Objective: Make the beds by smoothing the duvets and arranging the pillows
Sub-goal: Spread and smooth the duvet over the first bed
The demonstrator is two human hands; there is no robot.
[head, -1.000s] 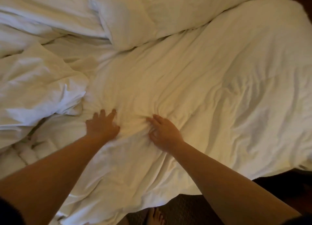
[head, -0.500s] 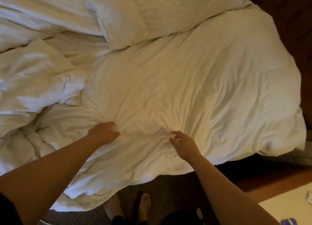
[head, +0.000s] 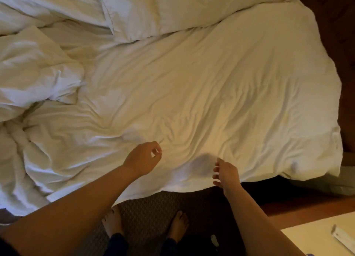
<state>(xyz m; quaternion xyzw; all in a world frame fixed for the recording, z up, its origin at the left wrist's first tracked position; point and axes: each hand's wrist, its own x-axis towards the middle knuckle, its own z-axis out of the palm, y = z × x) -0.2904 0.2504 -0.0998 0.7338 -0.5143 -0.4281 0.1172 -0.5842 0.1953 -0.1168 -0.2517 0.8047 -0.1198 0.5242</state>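
Duvet in creased white cotton (head: 201,86) is lying spread across the bed, stretching away beyond both hands, its near hem hanging just below them over the patterned dark carpet (head: 149,207). Left hand (head: 143,158) is hovering over the cloth with fingers loosely curled, holding nothing; right hand (head: 226,174) is hanging beside it, fingers relaxed and spread, also holding nothing. Beyond the hands, a plump white pillow (head: 153,10) is resting against the duvet's far edge, and bunched white bedding (head: 34,71) is crowding the side past the left hand.
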